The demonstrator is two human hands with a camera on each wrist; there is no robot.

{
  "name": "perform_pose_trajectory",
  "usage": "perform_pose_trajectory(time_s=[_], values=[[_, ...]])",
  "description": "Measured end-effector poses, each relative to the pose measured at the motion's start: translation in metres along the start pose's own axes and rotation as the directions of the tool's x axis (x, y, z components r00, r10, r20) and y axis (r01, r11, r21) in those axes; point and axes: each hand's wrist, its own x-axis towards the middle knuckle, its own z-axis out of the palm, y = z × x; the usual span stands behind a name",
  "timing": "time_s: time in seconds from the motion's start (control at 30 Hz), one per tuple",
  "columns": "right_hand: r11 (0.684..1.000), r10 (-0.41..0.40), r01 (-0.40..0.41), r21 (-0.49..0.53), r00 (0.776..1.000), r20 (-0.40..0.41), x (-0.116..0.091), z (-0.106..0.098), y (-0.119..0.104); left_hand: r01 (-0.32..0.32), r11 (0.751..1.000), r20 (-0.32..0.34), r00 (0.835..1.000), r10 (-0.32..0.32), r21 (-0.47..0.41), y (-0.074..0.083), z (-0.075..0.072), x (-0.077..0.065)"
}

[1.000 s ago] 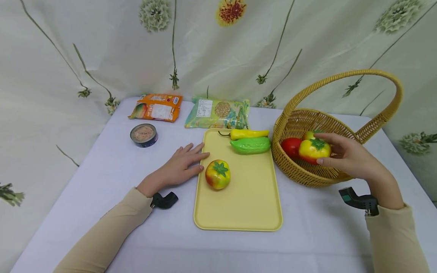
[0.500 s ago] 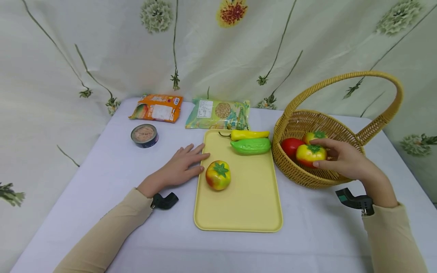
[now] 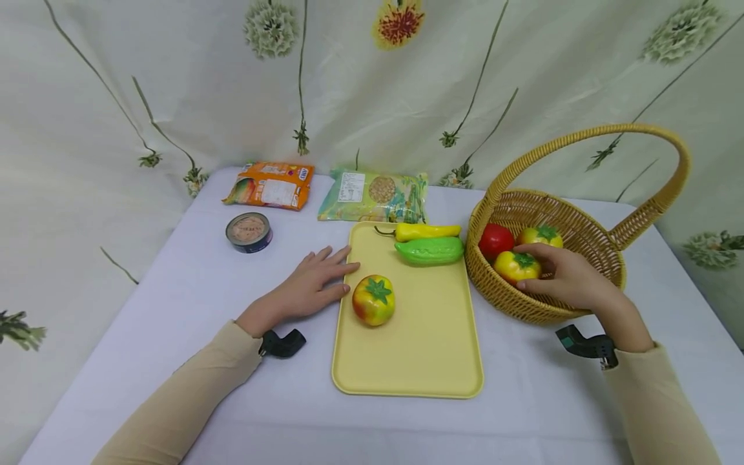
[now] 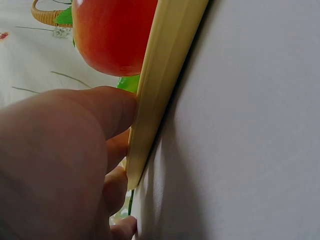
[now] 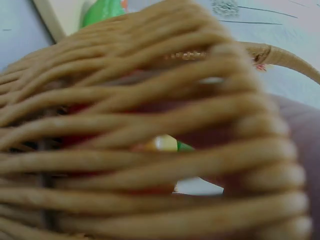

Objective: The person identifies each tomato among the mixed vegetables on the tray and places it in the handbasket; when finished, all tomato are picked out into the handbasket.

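Note:
In the head view, my right hand reaches into the wicker basket. Thumb and fingers grip a yellow-red persimmon low inside, close to the basket's near left wall. Beside it lie a round red fruit and another persimmon. The basket's weave hides most of the right hand in the right wrist view. My left hand rests its fingertips on the left edge of the yellow tray, fingers spread. A third persimmon sits on that tray, apart from the left hand.
A yellow chili pepper and a bumpy green vegetable lie at the tray's far end. Behind are a green packet and an orange packet. A round can stands left. The tall basket handle arches up.
My right hand has moved left and down in the basket with the persimmon, baring the persimmon behind it. The left hand has stayed on the tray's edge.

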Motion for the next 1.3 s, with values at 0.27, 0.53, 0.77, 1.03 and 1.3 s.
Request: perform_pose_trajectory(time_s=[0.27,0.53,0.77,1.03,1.3], values=[[1.0,0.003,-0.003,-0.023,1.0,-0.007,0.0036,0.0044,0.0,-0.004,1.0,-0.006,1.0,0.004,0.012,0.0004,-0.0001,0.0007],[1.0,0.003,-0.003,-0.023,1.0,0.001,0.007,0.0039,-0.0006,-0.007,1.0,-0.011,1.0,0.007,0.01,0.0003,-0.003,0.0001],[1.0,0.003,-0.003,-0.008,1.0,0.009,0.0067,0.0011,-0.0026,-0.003,1.0,-0.01,1.0,0.004,0.007,-0.0009,-0.0024,0.0003],[0.999,0.016,-0.017,0.04,0.999,0.031,0.0042,-0.0011,-0.0033,-0.007,1.0,-0.012,1.0,0.007,0.006,-0.0018,-0.0006,-0.0003],[0.998,0.027,-0.029,0.052,0.999,0.032,0.0015,-0.0007,-0.0028,-0.001,1.0,-0.006,1.0,0.001,0.001,0.0001,0.0003,-0.0006]])
